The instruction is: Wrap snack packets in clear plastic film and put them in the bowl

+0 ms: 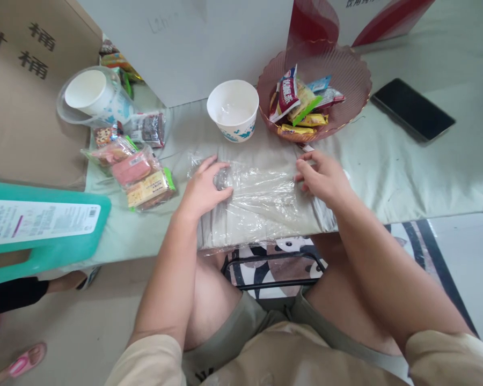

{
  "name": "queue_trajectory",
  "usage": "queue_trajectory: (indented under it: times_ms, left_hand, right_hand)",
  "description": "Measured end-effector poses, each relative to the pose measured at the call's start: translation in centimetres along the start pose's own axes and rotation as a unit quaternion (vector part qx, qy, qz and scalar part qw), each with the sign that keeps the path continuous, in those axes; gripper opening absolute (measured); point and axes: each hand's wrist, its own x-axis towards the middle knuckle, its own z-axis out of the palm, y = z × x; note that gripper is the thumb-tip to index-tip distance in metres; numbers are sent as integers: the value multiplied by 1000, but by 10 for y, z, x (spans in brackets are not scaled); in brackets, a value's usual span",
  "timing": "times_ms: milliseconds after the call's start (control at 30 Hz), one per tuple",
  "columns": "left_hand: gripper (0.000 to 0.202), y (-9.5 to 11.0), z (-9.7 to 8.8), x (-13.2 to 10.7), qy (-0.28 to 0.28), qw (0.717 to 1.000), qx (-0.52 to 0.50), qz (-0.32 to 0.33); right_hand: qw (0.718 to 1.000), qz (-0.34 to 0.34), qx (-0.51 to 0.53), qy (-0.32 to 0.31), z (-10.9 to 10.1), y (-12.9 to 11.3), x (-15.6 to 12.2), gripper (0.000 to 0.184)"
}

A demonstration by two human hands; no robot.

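Observation:
A clear plastic bag [261, 198] lies flat on the pale cloth-covered table [406, 171] right in front of me. My left hand [203, 187] rests on the bag's left end, fingers curled and pinching the crumpled film. My right hand [322, 177] presses the bag's right end, fingers bent and gripping its edge. Behind the bag stands an empty white paper bowl [233, 110]. Right of the bowl, a pink ribbed plastic bowl [346, 69] holds several wrapped snacks [298, 102].
Packed bags of snacks [134, 171] lie at the left. A clear cup with a paper bowl inside it [90, 96] lies tipped beside a cardboard box [24, 91]. A black phone [412, 110] lies at the right. A teal stool [44, 225] and another person's feet [20, 364] are at lower left.

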Motion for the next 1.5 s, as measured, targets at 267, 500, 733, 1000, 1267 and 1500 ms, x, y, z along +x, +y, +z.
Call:
queue_trajectory:
  times_ms: [267, 500, 733, 1000, 1267, 1500]
  left_hand:
    - [55, 0, 1, 0, 3, 1000, 8, 1]
    - [55, 3, 0, -1, -2, 1000, 5, -6]
    - [56, 2, -1, -1, -1, 1000, 7, -2]
    - [56, 3, -1, -2, -4, 1000, 7, -10]
    - [56, -1, 1, -1, 0, 1000, -8, -6]
    - [60, -4, 3, 2, 14, 1000, -10, -7]
  right_hand:
    - [997, -12, 56, -46, 5, -5, -6, 22]
    - [997, -58, 38, -20, 10, 1, -7, 26]
    - [994, -96, -42, -11, 15, -5, -10, 28]
    - [995, -79, -61, 11, 9, -1, -13, 36]
    - [997, -41, 60, -10, 8, 3, -15, 42]
    - [983, 47, 176, 2, 7, -5, -15, 36]
